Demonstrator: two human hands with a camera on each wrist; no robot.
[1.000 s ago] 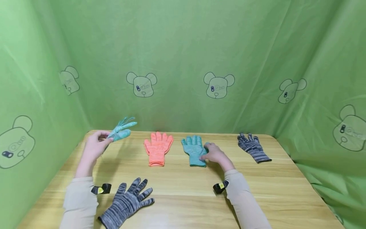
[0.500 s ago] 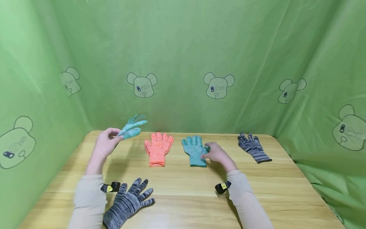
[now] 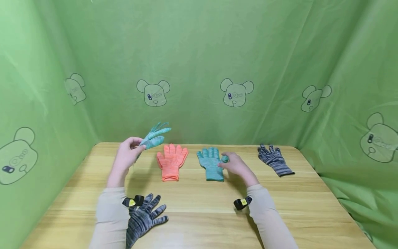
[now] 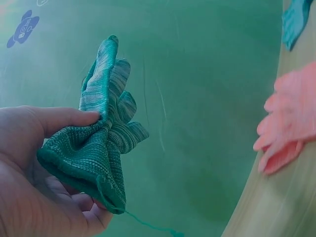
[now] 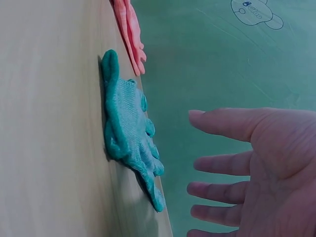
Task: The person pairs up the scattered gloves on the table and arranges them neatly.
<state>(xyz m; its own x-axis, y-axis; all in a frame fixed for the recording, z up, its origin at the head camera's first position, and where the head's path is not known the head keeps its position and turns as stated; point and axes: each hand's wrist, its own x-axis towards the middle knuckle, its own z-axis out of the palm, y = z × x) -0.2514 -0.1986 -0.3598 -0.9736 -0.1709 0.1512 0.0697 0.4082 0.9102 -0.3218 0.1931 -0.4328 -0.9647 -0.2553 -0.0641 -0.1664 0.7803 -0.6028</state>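
1. Pinching a teal glove [image 3: 153, 136] near its cuff in the left grip [image 3: 125, 154], raised above the worktop [image 3: 199, 214] near a coral glove [image 3: 171, 163].
2. Straight-fingered and spread at the right grip [image 3: 235, 164], just clear of a second teal glove [image 3: 212, 166] on the worktop.

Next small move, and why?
I'd probably move the left grip rightward and bring its held teal glove over the teal glove on the table. The colors match, the held glove is up off the table to the left of the other, and the right grip has its fingers extended near the lying one, seemingly free to steady it.
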